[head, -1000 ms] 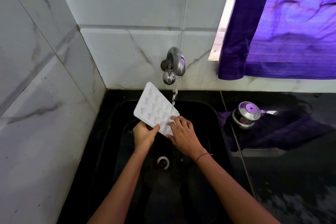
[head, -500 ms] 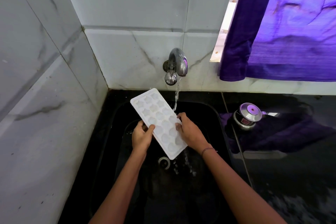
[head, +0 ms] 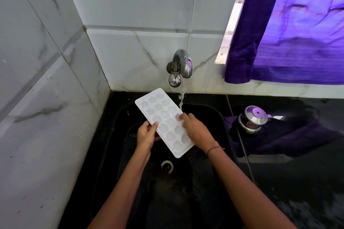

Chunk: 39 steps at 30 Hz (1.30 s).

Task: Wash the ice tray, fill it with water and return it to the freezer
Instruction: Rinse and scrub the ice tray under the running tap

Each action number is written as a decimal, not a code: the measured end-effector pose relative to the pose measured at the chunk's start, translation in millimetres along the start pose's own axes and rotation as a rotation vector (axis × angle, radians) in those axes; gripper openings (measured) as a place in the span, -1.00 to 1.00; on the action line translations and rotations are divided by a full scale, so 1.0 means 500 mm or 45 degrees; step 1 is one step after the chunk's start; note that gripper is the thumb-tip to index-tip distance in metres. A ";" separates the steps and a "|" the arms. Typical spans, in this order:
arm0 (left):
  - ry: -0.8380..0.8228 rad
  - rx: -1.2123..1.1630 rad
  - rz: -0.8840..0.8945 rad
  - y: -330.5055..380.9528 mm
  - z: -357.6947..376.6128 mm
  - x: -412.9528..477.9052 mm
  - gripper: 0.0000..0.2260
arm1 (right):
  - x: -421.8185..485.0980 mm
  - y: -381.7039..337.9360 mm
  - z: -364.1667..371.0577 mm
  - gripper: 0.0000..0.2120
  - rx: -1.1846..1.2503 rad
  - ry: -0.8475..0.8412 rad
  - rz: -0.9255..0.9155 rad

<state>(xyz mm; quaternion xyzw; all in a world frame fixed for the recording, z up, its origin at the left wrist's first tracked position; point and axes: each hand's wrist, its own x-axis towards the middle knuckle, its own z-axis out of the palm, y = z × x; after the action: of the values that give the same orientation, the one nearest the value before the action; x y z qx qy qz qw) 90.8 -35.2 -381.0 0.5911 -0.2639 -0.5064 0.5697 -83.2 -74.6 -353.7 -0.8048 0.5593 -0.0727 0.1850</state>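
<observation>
Head view: since half a second ago your tray (head: 164, 121) sits much the same over the sink (head: 214, 117) — left hand (head: 147, 135) pinching its edge, right hand (head: 195, 130) fingers now pressed into a cavity under the tap (head: 180, 67) stream. The pot (head: 251, 119) label is unreadable.

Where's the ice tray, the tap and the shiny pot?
ice tray (head: 163, 120): head view, on its middle cups.
tap (head: 183, 63): head view, on the curved spout.
steel pot (head: 249, 123): head view, on its side.

Walls: white marble-veined tiles (head: 130, 5), left and far.
Window: far right, daylight behind purple curtain (head: 297, 33).
Desk: glossy black desk (head: 297, 182), right.
</observation>
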 end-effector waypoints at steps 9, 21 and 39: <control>-0.032 -0.236 -0.110 0.006 0.021 -0.006 -0.72 | 0.014 0.022 0.013 -0.74 -0.193 0.098 -0.118; -0.301 -0.180 -0.240 -0.016 0.021 -0.032 -0.42 | -0.006 -0.002 0.005 -0.61 -0.131 0.189 0.044; -0.385 0.033 -0.181 -0.002 0.032 -0.012 -0.63 | -0.004 -0.006 -0.002 -0.60 -0.373 0.168 -0.124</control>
<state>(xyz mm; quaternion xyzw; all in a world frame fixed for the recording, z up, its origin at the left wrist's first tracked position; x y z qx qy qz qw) 74.3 -36.3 -377.5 0.5325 -0.3105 -0.6253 0.4786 -81.6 -72.3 -351.8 -0.8428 0.5352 -0.0519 0.0248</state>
